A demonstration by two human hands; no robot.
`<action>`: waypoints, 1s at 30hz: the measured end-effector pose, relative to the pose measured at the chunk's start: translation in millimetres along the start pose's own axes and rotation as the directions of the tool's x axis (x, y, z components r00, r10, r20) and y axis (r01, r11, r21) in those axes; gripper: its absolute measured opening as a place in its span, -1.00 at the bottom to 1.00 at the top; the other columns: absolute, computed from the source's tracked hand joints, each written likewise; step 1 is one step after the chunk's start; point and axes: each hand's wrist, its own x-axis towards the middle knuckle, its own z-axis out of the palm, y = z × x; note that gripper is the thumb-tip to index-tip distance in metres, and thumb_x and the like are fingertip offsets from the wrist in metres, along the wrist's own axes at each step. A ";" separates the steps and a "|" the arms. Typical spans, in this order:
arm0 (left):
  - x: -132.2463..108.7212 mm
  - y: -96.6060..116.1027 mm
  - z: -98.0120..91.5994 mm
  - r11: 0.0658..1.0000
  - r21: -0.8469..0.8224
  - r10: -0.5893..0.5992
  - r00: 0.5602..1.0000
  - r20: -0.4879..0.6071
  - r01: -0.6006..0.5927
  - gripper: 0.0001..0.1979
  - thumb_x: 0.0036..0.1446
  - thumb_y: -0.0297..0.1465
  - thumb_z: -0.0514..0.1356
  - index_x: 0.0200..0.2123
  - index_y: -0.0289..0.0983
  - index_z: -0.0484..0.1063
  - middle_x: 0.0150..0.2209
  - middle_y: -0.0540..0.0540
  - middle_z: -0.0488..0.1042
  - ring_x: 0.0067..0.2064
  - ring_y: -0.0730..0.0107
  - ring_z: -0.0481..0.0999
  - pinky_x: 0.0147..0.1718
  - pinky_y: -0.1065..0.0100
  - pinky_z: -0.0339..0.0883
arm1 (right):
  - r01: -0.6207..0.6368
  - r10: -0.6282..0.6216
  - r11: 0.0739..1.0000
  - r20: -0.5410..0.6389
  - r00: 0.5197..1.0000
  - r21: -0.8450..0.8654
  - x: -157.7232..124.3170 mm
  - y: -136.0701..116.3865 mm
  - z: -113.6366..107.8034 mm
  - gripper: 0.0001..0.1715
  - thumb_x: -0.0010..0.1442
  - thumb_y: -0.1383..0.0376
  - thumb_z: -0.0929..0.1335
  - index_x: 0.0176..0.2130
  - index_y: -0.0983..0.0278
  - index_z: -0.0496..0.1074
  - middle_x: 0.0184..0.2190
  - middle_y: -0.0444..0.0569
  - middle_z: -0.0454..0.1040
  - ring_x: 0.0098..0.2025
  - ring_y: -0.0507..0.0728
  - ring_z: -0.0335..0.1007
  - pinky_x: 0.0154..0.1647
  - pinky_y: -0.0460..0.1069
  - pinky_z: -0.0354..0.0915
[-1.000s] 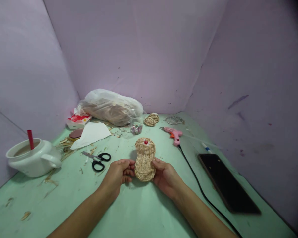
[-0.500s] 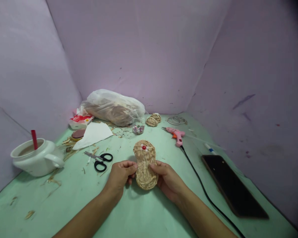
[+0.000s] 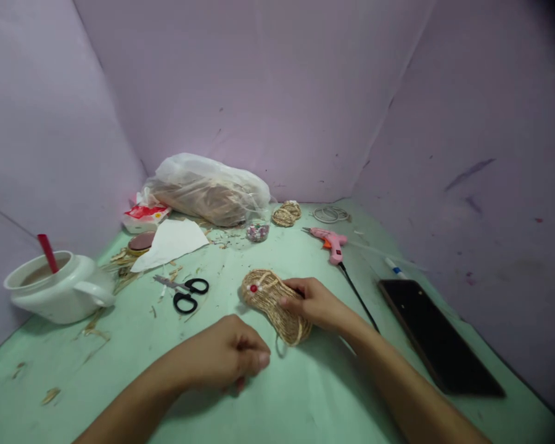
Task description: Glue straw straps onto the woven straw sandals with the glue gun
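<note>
My right hand (image 3: 312, 302) grips the edge of a small woven straw slipper (image 3: 277, 308), thumb on top and fingers underneath. The slipper lies slanted, its end with a red bead (image 3: 253, 288) and white petals pointing left. A thin loop pokes out below its near end. My left hand (image 3: 234, 354) is apart from the slipper, lower and to the left, with fingers curled and thumb pressed to the index finger. Whatever may be in that pinch is too small to make out. Black-handled scissors (image 3: 185, 295) lie beyond the left hand.
A pink glue gun (image 3: 330, 242) with a black cord and a phone (image 3: 437, 333) lie to the right. At left stands a white pot (image 3: 67, 293). Behind are a plastic bag (image 3: 208, 191), white paper (image 3: 172, 243), a bead cup (image 3: 258, 230) and more woven pieces (image 3: 287, 213).
My left hand has let go of the slipper and moved nearer to me. The slipper, held in my right hand, has turned so its beaded end points left.
</note>
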 end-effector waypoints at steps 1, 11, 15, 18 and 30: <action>-4.0 1.4 -0.2 0.998 0.040 0.040 0.995 0.087 -0.044 -0.75 -0.03 -0.31 0.11 -0.65 -0.30 0.26 -0.70 0.11 0.14 -0.62 0.55 0.24 -0.64 0.51 0.06 | 0.014 -0.013 0.995 0.012 1.000 -0.098 5.4 -2.7 -7.8 -0.69 -0.12 0.18 0.40 -0.35 0.33 0.49 -0.51 -0.10 0.47 -0.46 0.08 0.34 -0.45 -0.06 0.21; -14.7 16.7 -26.2 0.941 0.336 0.240 0.797 -0.554 -0.050 -0.79 0.03 -0.28 0.10 -0.46 -0.26 0.45 -0.53 0.02 0.40 -0.48 0.47 0.33 -0.49 0.46 0.18 | 0.273 -0.342 0.731 0.011 0.940 -0.625 31.3 -21.3 -13.0 -0.82 -0.11 0.46 0.35 -0.42 0.26 0.49 -0.29 -0.03 0.47 -0.18 0.14 0.30 -0.13 -0.02 0.14; 7.2 14.8 -14.4 0.780 0.605 0.520 0.703 -0.484 -0.161 -0.84 -0.01 -0.38 0.15 -0.31 -0.23 0.45 -0.22 -0.08 0.45 -0.16 0.30 0.37 -0.18 0.33 0.23 | 0.285 -0.372 0.701 0.006 0.928 -0.653 18.8 -18.0 -5.3 -0.77 0.01 0.46 0.26 -0.41 0.28 0.50 -0.37 -0.03 0.50 -0.30 0.10 0.35 -0.21 -0.01 0.18; 24.6 9.4 4.8 0.696 0.702 0.522 0.779 -0.349 -0.151 -0.83 -0.03 -0.42 0.15 -0.29 -0.23 0.43 -0.20 -0.12 0.41 -0.10 0.21 0.33 -0.09 0.20 0.18 | 0.319 -0.373 0.703 0.052 0.926 -0.635 12.8 -15.0 -6.0 -0.79 0.12 0.34 0.26 -0.42 0.26 0.49 -0.42 -0.06 0.51 -0.29 0.10 0.37 -0.20 -0.02 0.20; 32.3 10.0 16.5 0.511 0.860 0.434 0.860 -0.269 0.011 -0.89 -0.07 -0.46 0.10 -0.42 -0.28 0.41 -0.30 -0.17 0.38 -0.12 0.10 0.27 -0.09 0.02 0.09 | 0.408 -0.669 0.552 -0.095 0.737 -0.727 -42.4 -0.4 2.7 -0.84 0.01 0.41 0.34 -0.33 0.23 0.46 -0.32 -0.04 0.46 -0.17 0.17 0.26 -0.08 0.15 0.17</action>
